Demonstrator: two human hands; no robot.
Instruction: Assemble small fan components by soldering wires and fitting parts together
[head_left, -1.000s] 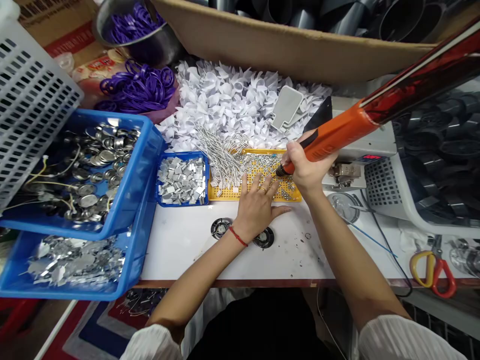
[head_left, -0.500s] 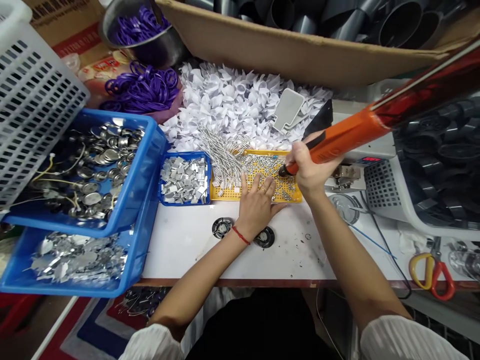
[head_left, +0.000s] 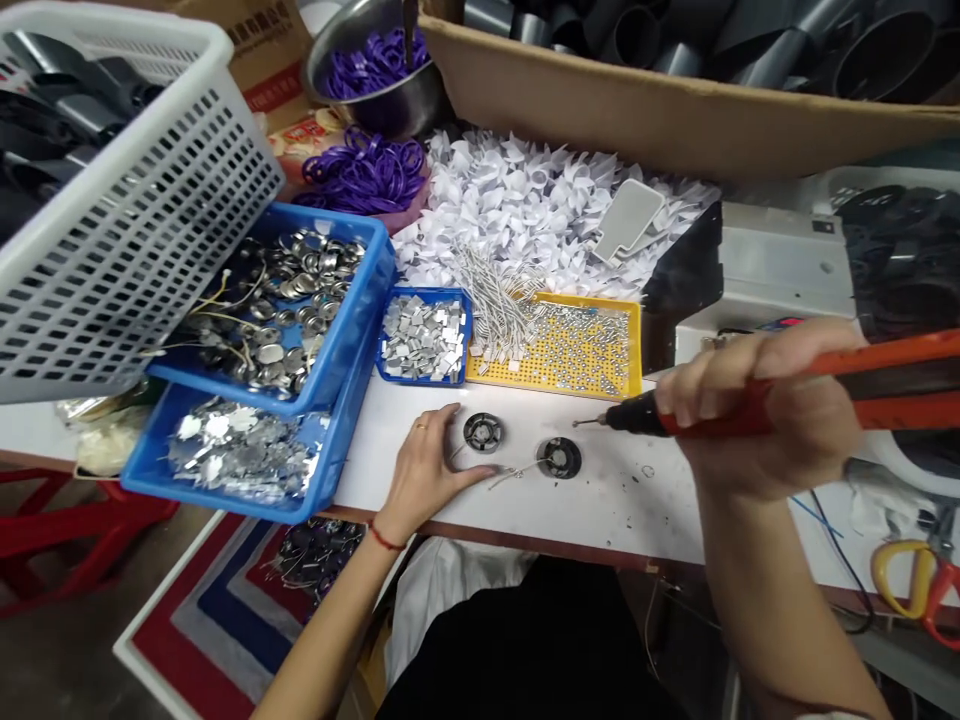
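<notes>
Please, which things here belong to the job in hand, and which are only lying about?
Apparently in the job:
orange tool, in the right hand
two round black parts, near the left hand
yellow tray of small metal pieces

Apparently just nearby:
scissors
purple bands

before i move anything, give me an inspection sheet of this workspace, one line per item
Surface: white table, marked with dark specks.
Work pieces: left black disc and right black disc, lying apart.
Clutter: yellow tray with small metal parts and wires; small blue tray of metal squares; scissors at far right.
Hands: left hand spread beside the left disc, contact unclear; right hand grips a screwdriver, tip above the table.
Cables: dark cord near the scissors; thin pale wires between the discs.
Surroundings: tilted white basket at left; cardboard box behind.
</notes>
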